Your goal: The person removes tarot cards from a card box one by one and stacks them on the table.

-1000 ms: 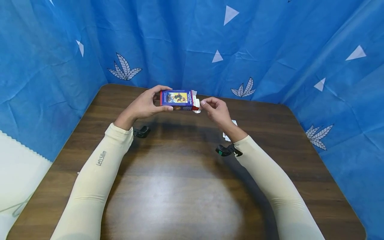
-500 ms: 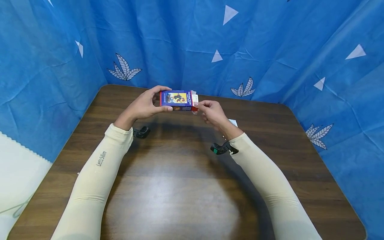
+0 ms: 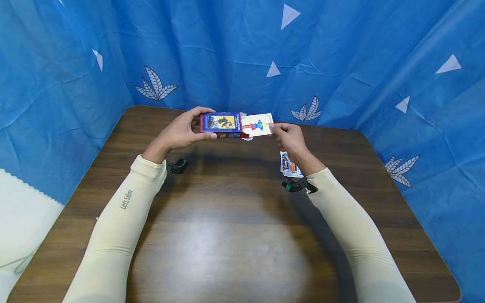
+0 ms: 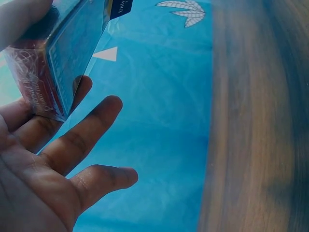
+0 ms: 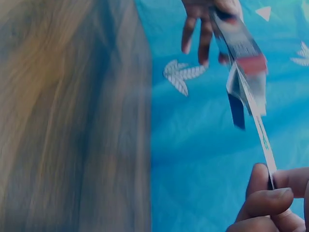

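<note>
My left hand [image 3: 181, 130] grips a blue and red tarot card box [image 3: 221, 123] by its closed end, thumb along the near side, above the table. In the left wrist view the box [image 4: 72, 53] sits between thumb and fingers, with the lower fingers spread away from it. A white tarot card [image 3: 257, 125] with a blue and red figure sticks well out of the box's open right end. The right hand [image 3: 289, 136] pinches its outer end between thumb and fingers. Edge-on in the right wrist view, the card [image 5: 263, 140] passes between the loose box flaps [image 5: 236, 106].
Several cards [image 3: 291, 165] lie on the brown wooden table [image 3: 227, 189], partly behind the right wrist. A blue patterned curtain [image 3: 227, 54] hangs along the table's far edge and sides. Black wrist straps [image 3: 295, 185] sit on both forearms.
From beside the box opening, the right hand first closed in on the flap end, then moved right, drawing a card partly out. The left hand and box stay nearly still.
</note>
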Tool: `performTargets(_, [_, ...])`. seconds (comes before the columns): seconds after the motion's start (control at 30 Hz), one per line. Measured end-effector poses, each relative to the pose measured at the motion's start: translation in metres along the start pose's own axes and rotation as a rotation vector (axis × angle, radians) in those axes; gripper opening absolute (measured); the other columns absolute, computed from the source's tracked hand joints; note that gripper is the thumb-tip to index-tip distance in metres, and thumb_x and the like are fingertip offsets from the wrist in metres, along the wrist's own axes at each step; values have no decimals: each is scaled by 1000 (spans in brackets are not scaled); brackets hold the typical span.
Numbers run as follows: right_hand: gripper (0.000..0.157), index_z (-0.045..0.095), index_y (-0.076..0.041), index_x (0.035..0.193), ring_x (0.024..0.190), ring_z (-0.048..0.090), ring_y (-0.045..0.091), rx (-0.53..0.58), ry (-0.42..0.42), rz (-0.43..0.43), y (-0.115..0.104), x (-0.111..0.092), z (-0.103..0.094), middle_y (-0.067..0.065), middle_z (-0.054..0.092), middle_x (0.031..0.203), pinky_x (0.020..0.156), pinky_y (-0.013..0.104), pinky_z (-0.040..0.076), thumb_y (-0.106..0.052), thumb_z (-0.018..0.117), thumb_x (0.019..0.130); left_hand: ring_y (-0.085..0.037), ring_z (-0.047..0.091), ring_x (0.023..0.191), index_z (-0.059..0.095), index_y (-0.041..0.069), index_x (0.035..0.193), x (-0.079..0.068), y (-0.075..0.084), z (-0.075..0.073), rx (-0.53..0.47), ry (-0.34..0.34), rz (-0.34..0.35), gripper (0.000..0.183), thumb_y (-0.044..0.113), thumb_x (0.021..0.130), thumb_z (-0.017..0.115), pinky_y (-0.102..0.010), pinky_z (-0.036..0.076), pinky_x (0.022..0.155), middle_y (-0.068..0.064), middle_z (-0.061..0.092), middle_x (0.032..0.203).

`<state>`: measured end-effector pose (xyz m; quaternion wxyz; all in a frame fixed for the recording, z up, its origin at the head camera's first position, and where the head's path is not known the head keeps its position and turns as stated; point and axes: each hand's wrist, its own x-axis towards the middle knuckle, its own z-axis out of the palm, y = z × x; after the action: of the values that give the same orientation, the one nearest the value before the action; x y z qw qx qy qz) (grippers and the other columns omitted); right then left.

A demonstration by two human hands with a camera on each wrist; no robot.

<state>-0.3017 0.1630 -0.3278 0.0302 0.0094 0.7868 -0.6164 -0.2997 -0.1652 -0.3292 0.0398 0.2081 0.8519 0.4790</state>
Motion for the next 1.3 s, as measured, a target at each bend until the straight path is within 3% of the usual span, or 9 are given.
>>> performTargets(0.17, [40, 64, 2, 123, 56, 42, 7, -23, 107, -47, 8, 5, -23, -6, 58, 78, 48, 20, 34, -30, 60, 99, -28, 58, 114, 41, 18, 145, 1, -1, 0, 3, -5, 0, 78, 42, 81, 79, -47, 49, 101, -11, 53, 137])
performTargets(0.37, [46, 61, -2, 132, 70, 50, 6, -208, 218, -74, 23, 13, -53, -7, 60, 89, 58, 17, 42, -34, 57, 100, -28, 58, 113, 43, 20, 144, 1, -1, -1, 10, 4, -5, 79, 44, 79, 81, -47, 49, 99, -11, 54, 136])
performTargets(0.47, [43, 62, -3, 131, 71, 52, 6, -269, 259, -85, 33, 16, -64, -5, 63, 93, 58, 16, 41, -33, 59, 99, -28, 57, 114, 42, 21, 145, 1, -1, -1, 16, -1, -12, 81, 47, 79, 80, -47, 49, 100, -11, 53, 137])
performTargets(0.67, [38, 64, 0, 126, 83, 58, 8, -260, 311, -68, 48, 22, -76, 3, 66, 102, 63, 16, 42, -27, 60, 99, -29, 57, 115, 42, 20, 145, 0, -1, 0, 7, -6, -6, 81, 47, 79, 80, -47, 48, 99, -11, 53, 137])
performTargets(0.87, [34, 64, 0, 125, 87, 52, 10, -328, 298, -29, 59, 28, -85, 8, 61, 108, 68, 18, 42, -22, 53, 102, -28, 57, 115, 42, 19, 145, -1, 0, 0, 11, -7, -11, 80, 44, 80, 80, -46, 48, 99, -11, 52, 137])
performTargets(1.03, [35, 64, -3, 125, 91, 50, 17, -450, 232, 30, 72, 31, -91, 14, 60, 116, 70, 23, 42, -26, 49, 104, -28, 56, 115, 42, 20, 145, 0, -2, 0, 15, -5, -12, 79, 44, 80, 80, -45, 48, 99, -10, 53, 137])
performTargets(1.3, [33, 67, 0, 117, 89, 53, 25, -615, 146, 71, 92, 31, -91, 19, 63, 112, 67, 29, 44, -27, 56, 101, -29, 54, 116, 40, 21, 146, 0, -3, 2, 16, -25, -4, 81, 45, 80, 79, -50, 46, 103, -11, 50, 139])
